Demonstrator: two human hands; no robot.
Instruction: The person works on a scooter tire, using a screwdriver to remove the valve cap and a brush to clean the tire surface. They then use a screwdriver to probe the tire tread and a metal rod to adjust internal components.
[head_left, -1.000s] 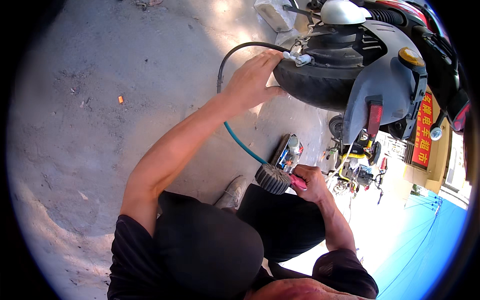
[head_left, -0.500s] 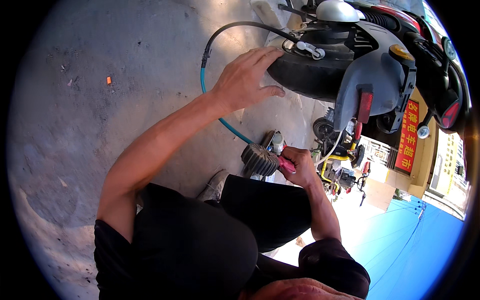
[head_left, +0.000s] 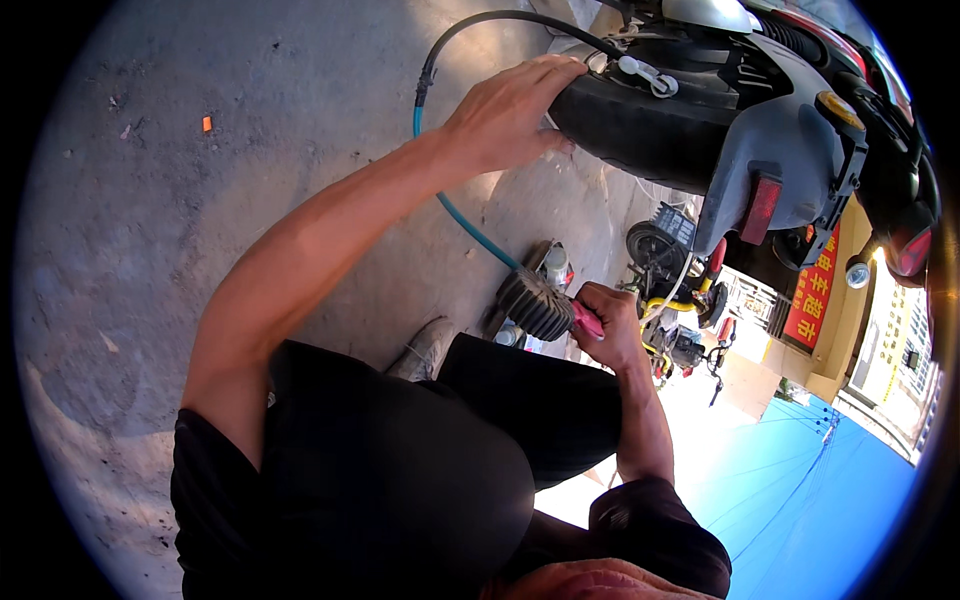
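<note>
- From where I stand, the relation that counts is between the left hand and the white lever fitting: the fitting lies just right of its fingertips, against the side of the scooter wheel, its length running left to right with the right end tipped slightly nearer
- The left hand is spread and grasping nothing, fingertips at the left edge of the black tyre, thumb held away from them; I can't tell whether it presses
- The right hand is clenched around a pink-red grip, well apart from the wheel and nearer the person, so the left hand is much the closer one to the fitting
- The dark ribbed inflator head sits just left of that fist
- The teal-and-black hose leaves it, passes beneath the left forearm, bows left and far, then curves right to the fitting; whether that is seated on a valve, I can't tell
</note>
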